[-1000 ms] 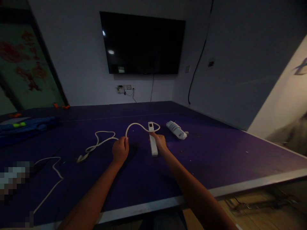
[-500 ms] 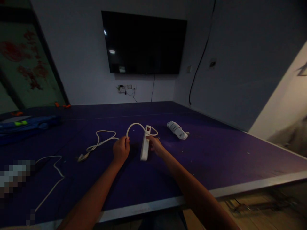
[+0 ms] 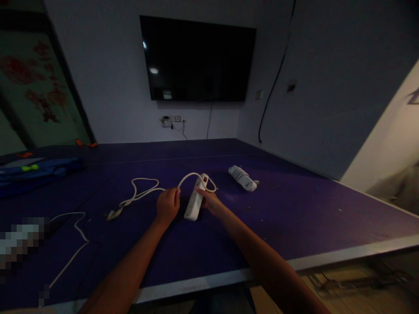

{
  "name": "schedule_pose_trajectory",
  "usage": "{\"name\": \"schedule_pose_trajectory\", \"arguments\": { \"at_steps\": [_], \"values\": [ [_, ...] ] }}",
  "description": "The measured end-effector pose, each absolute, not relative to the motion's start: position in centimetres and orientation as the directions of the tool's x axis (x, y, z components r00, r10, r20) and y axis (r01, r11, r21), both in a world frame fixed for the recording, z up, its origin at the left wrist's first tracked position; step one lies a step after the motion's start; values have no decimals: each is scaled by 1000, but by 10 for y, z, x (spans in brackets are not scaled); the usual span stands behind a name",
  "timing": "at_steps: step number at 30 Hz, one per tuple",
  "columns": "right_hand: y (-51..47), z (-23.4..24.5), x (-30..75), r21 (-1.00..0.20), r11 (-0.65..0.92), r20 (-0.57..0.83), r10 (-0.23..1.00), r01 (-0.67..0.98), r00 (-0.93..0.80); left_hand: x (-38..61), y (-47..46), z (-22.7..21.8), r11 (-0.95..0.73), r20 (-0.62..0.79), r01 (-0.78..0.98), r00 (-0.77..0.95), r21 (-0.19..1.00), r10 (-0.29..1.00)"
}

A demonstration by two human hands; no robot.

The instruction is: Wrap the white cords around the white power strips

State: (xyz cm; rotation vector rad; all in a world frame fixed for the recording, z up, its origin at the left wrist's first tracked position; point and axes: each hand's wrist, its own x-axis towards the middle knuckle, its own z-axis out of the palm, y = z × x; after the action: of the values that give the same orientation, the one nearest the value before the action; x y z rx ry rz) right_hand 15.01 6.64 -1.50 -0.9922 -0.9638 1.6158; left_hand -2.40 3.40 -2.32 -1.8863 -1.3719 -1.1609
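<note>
A white power strip (image 3: 195,198) with a red switch lies tilted on the purple table (image 3: 294,209). My right hand (image 3: 210,201) is closed on its right side. The strip's white cord (image 3: 144,192) loops up from its far end and runs left across the table to a plug (image 3: 113,214). My left hand (image 3: 167,205) is closed on that cord just left of the strip.
A second white power strip with its cord wound round it (image 3: 242,178) lies farther back right. Another white cable (image 3: 73,244) snakes at the near left. Blue items (image 3: 39,170) sit at the far left. A dark TV (image 3: 198,59) hangs on the wall.
My right hand has swung the power strip's near end to the left and drawn it closer to my left hand. The cord loop above it has got smaller.
</note>
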Motion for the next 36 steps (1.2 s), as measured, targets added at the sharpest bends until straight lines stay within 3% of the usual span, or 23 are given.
{"name": "schedule_pose_trajectory", "arguments": {
  "at_steps": [7,17,36],
  "values": [
    [68,-18,146,-941,-181,-132,974,-287,-182,-23,33,-22,-365,874,930,142,44,465],
    [71,-16,152,-946,-277,-234,943,-168,-236,-23,32,-23,-370,856,927,142,62,498],
    [66,-14,155,-944,-329,-300,888,-27,-348,-23,34,-25,-378,833,923,156,67,530]
  ]
}}
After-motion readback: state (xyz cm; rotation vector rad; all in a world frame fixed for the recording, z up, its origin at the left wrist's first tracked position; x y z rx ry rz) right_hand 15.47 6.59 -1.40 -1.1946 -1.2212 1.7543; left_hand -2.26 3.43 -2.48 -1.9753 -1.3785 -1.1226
